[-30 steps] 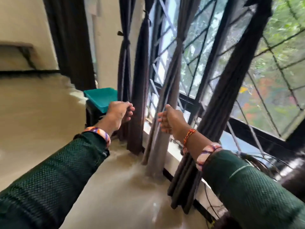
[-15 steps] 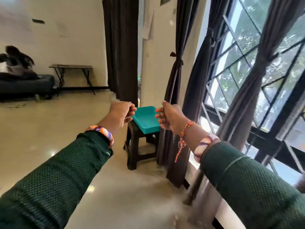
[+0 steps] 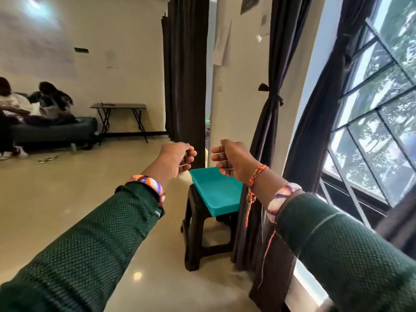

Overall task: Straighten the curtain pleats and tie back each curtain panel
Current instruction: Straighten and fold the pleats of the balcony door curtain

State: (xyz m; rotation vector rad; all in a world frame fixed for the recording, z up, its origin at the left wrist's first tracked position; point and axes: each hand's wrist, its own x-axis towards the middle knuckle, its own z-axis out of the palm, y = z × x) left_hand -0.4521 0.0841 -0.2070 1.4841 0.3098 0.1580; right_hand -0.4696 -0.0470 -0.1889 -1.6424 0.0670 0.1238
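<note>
Left hand (image 3: 177, 159) and right hand (image 3: 229, 159), raised side by side above the teal tray (image 3: 217, 191), fingers curled inward. A thin pale line crosses the fingers of each hand; whether it is a thread being held cannot be told. Both arms wear green sleeves and patterned wristbands. The tray rests on a dark plastic stool (image 3: 202, 235). Just right of the stool hangs a tied-back dark curtain panel (image 3: 273, 100), knotted at mid-height; a second panel (image 3: 315, 122) drapes along the window (image 3: 378, 113) further right. An untied dark curtain (image 3: 185, 70) hangs behind the stool.
</note>
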